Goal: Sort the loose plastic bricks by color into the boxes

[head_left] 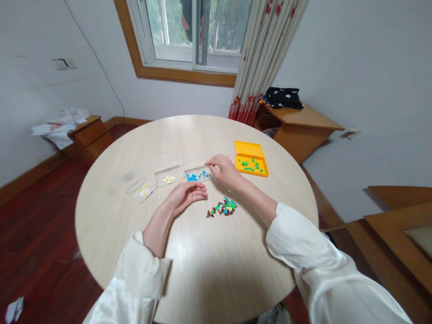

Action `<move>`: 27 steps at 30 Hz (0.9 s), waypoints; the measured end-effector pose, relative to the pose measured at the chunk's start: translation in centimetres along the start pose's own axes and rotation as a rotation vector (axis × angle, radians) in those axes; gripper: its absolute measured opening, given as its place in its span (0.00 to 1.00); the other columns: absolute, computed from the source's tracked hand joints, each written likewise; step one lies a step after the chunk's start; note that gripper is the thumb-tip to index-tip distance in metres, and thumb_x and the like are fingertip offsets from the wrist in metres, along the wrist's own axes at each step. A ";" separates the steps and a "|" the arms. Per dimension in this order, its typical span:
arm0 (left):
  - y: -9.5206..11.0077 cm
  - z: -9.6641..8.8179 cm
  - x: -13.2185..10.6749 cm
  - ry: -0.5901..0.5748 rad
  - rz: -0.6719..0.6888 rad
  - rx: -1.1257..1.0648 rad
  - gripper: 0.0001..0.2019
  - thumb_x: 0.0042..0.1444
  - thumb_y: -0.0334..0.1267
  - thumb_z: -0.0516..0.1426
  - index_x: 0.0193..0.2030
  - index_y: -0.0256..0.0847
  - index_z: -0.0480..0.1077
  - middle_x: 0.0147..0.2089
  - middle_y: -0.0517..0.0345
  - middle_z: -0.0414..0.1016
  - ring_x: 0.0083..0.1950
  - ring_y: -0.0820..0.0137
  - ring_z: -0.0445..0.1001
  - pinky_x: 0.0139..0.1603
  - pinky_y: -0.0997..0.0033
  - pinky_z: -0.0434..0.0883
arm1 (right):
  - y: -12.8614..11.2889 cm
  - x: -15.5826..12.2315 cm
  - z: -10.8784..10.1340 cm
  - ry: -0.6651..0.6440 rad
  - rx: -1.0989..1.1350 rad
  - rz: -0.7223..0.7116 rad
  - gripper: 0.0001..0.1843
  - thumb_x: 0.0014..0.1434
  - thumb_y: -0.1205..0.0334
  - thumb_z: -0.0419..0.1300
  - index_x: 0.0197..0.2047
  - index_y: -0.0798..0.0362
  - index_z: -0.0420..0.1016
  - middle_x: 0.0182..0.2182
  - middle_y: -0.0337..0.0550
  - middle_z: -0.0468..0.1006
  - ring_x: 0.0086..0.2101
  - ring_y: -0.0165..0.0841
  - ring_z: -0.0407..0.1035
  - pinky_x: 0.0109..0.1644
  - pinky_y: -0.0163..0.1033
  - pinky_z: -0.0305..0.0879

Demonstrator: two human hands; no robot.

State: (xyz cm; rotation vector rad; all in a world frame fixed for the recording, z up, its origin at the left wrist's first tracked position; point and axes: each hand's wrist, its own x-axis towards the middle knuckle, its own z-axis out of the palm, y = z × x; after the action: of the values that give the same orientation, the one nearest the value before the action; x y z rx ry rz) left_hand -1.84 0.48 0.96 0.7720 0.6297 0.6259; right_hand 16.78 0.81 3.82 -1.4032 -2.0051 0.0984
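The clear tray of blue pieces (200, 168) sits at 12 o'clock from the mixed pile (222, 208). The right hand (224, 170) is at the tray's 3 o'clock end with its fingertips bunched; whether they pinch a piece is too small to tell. Working low over the tray looks wisest. The left hand (187, 194) lies slack and holds nothing, at 10 o'clock of the pile.

A shallow clear tray (202, 170) of blue pieces (192, 177) lies flat mid-bench, near a loose mixed-colour pile (222, 208).
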 end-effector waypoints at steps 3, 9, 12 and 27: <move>-0.1 0.0 -0.1 0.002 0.027 0.024 0.12 0.57 0.32 0.53 0.25 0.30 0.71 0.27 0.49 0.74 0.28 0.70 0.74 0.39 0.68 0.74 | 0.9 -1.4 -0.8 0.009 0.008 0.007 0.09 0.58 0.71 0.56 0.36 0.55 0.78 0.33 0.45 0.77 0.37 0.33 0.68 0.46 0.41 0.61; -0.1 0.2 -0.3 -0.052 0.064 0.036 0.16 0.54 0.35 0.58 0.17 0.36 0.59 0.19 0.61 0.61 0.22 0.75 0.64 0.28 0.73 0.68 | 2.2 -4.8 -2.7 -0.124 0.115 0.016 0.09 0.57 0.72 0.55 0.35 0.55 0.77 0.32 0.44 0.77 0.35 0.31 0.69 0.42 0.38 0.64; -0.1 0.3 -0.5 -0.058 0.074 0.032 0.18 0.52 0.36 0.60 0.18 0.38 0.56 0.17 0.65 0.55 0.20 0.78 0.58 0.24 0.75 0.63 | 2.6 -6.5 -3.2 -0.167 0.156 0.040 0.09 0.55 0.73 0.57 0.35 0.55 0.77 0.32 0.44 0.77 0.35 0.30 0.69 0.43 0.38 0.64; -1.9 1.4 -0.7 0.217 0.321 0.338 0.22 0.43 0.53 0.64 0.20 0.39 0.59 0.17 0.67 0.59 0.20 0.78 0.59 0.25 0.74 0.59 | 4.1 -8.8 -1.5 -0.103 0.267 0.035 0.05 0.54 0.71 0.59 0.30 0.55 0.75 0.29 0.43 0.76 0.33 0.31 0.69 0.39 0.37 0.66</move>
State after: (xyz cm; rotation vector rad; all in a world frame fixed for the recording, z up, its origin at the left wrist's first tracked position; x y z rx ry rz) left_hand -0.84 -1.66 0.47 1.1439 0.8313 0.9192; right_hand 22.58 -5.45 -1.05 -1.2839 -1.9655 0.4454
